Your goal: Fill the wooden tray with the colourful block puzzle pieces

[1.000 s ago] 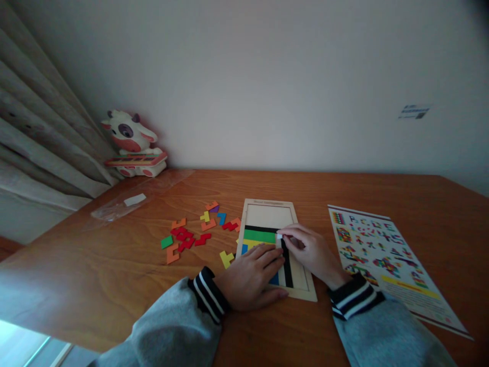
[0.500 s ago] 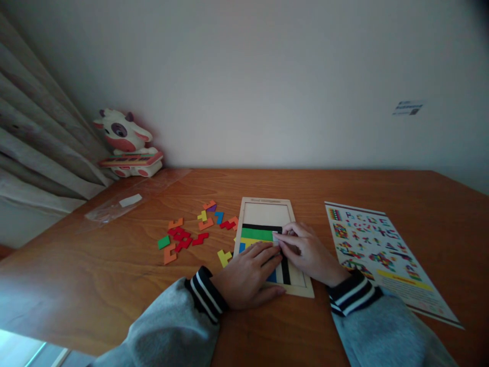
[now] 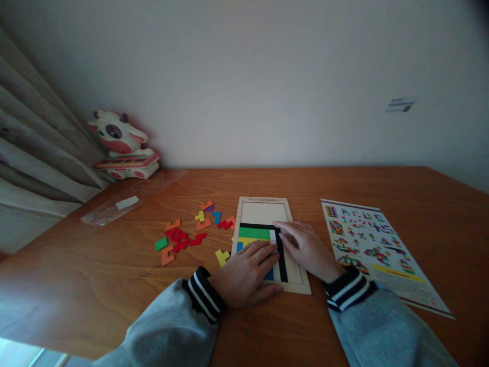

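Note:
A light wooden puzzle tray (image 3: pixel 299 287) lies in front of me, its lower left part filled with flat coloured pieces. Green (image 3: pixel 254 233), yellow and blue pieces are bordered by black strips (image 3: pixel 282 262) along the top and right, with a white strip (image 3: pixel 272 235) inside the right one. My left hand (image 3: pixel 248 272) rests flat over the lower pieces, fingers outstretched, hiding part of them. At the corner of the black strips, my right hand (image 3: pixel 305 248) touches the pieces with thumb and index finger apart; nothing shows between them.
Several loose puzzle pieces (image 3: pixel 179 237) in red, orange, yellow, blue and green lie left of the tray. A printed pattern sheet (image 3: pixel 382 255) lies to the right. Farther left are a clear plastic bag (image 3: pixel 103 216) and a cow toy with a keyboard (image 3: pixel 124 145).
My right thumb and index finger have parted from their pinch at the white strip and spread over the black corner. My left hand stays on the tray. The view has shifted slightly.

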A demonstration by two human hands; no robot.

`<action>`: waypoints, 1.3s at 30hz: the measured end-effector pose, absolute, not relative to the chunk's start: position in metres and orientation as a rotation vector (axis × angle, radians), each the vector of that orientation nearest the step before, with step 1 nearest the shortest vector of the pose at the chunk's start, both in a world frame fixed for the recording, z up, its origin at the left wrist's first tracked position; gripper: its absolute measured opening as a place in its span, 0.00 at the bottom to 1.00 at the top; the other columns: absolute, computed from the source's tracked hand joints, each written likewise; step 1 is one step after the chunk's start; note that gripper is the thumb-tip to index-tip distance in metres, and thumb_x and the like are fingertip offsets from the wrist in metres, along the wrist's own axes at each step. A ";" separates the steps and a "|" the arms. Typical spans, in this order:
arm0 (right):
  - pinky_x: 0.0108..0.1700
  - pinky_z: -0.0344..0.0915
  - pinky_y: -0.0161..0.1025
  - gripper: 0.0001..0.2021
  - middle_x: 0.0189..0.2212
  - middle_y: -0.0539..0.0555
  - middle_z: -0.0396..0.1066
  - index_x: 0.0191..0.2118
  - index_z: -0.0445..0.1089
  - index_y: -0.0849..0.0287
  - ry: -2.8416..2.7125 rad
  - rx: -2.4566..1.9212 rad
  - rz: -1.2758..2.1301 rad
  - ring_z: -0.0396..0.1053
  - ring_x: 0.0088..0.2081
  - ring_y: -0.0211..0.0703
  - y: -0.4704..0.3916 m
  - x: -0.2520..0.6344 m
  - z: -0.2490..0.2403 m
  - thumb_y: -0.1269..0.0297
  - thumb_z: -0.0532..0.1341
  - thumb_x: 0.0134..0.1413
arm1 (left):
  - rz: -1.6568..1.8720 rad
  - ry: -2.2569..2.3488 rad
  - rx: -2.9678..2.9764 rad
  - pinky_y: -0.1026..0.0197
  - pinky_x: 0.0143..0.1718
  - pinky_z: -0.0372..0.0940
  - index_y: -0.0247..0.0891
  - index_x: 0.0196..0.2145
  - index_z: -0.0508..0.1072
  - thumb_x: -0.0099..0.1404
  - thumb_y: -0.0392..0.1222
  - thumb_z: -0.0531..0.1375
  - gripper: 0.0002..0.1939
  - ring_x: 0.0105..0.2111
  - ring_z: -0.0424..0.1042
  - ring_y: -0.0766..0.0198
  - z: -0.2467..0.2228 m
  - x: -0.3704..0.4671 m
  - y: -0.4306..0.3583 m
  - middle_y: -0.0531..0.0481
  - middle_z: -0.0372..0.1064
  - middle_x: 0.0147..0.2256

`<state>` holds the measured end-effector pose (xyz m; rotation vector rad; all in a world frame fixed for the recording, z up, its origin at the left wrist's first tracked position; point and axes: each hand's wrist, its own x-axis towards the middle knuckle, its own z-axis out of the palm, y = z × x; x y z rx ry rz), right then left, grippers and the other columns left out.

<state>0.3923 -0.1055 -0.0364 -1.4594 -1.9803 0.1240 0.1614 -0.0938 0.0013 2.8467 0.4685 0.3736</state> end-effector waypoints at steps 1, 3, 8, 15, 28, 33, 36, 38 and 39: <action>0.53 0.66 0.52 0.17 0.48 0.56 0.76 0.55 0.70 0.52 -1.979 -1.462 0.133 0.73 0.48 0.49 -0.105 0.392 -0.036 0.67 0.55 0.62 | 0.374 0.467 2.849 0.46 0.64 0.57 0.31 0.61 0.63 0.70 0.56 0.53 0.31 0.63 0.57 0.48 0.001 0.161 -0.094 0.35 0.61 0.61; 0.52 0.66 0.52 0.17 0.47 0.55 0.77 0.54 0.70 0.52 -1.975 -1.463 0.143 0.73 0.48 0.49 -0.105 0.392 -0.035 0.67 0.56 0.62 | 0.379 0.461 2.849 0.46 0.63 0.57 0.31 0.61 0.63 0.70 0.56 0.53 0.31 0.63 0.58 0.48 0.001 0.161 -0.094 0.35 0.61 0.60; 0.53 0.66 0.53 0.15 0.47 0.56 0.77 0.53 0.72 0.52 -1.951 -1.442 0.145 0.74 0.48 0.50 -0.105 0.389 -0.031 0.66 0.57 0.61 | 0.392 0.465 2.846 0.47 0.63 0.58 0.32 0.60 0.64 0.70 0.55 0.54 0.29 0.62 0.59 0.48 0.001 0.161 -0.094 0.36 0.62 0.59; 0.55 0.66 0.53 0.17 0.51 0.57 0.74 0.55 0.68 0.53 -1.931 -1.409 0.151 0.71 0.52 0.50 -0.104 0.384 -0.034 0.66 0.58 0.61 | 0.386 0.493 2.854 0.46 0.62 0.60 0.30 0.60 0.65 0.69 0.55 0.55 0.30 0.62 0.59 0.48 0.003 0.162 -0.096 0.35 0.64 0.58; 0.50 0.72 0.50 0.15 0.45 0.56 0.78 0.53 0.71 0.53 -1.862 -1.372 0.176 0.76 0.46 0.48 -0.132 0.387 -0.031 0.66 0.56 0.63 | 0.771 1.004 2.628 0.46 0.57 0.65 0.37 0.55 0.69 0.71 0.47 0.55 0.19 0.55 0.67 0.53 -0.002 0.132 -0.093 0.39 0.67 0.53; 0.50 0.71 0.51 0.16 0.46 0.55 0.77 0.54 0.69 0.51 -1.937 -1.359 0.200 0.74 0.47 0.50 -0.138 0.385 -0.034 0.66 0.58 0.61 | 0.836 1.125 2.551 0.48 0.55 0.67 0.36 0.53 0.70 0.70 0.42 0.54 0.16 0.51 0.69 0.55 -0.007 0.119 -0.096 0.39 0.69 0.51; 0.50 0.71 0.52 0.17 0.47 0.56 0.76 0.56 0.67 0.52 -1.940 -1.375 0.182 0.74 0.47 0.51 -0.140 0.385 -0.034 0.66 0.57 0.62 | 0.835 1.115 2.547 0.48 0.55 0.68 0.36 0.52 0.71 0.70 0.40 0.54 0.15 0.51 0.69 0.55 -0.007 0.113 -0.105 0.40 0.69 0.50; 0.50 0.71 0.53 0.16 0.45 0.56 0.76 0.55 0.68 0.53 -1.923 -1.398 0.144 0.74 0.46 0.51 -0.145 0.384 -0.033 0.67 0.57 0.62 | 0.841 1.119 2.556 0.47 0.54 0.68 0.37 0.52 0.71 0.69 0.39 0.54 0.15 0.50 0.70 0.55 -0.007 0.109 -0.112 0.40 0.70 0.49; 0.50 0.71 0.53 0.15 0.45 0.56 0.76 0.54 0.68 0.53 -1.919 -1.407 0.126 0.74 0.46 0.51 -0.149 0.384 -0.033 0.67 0.57 0.62 | 0.843 1.120 2.561 0.47 0.53 0.69 0.38 0.51 0.72 0.69 0.38 0.54 0.15 0.49 0.70 0.55 -0.008 0.106 -0.116 0.41 0.71 0.49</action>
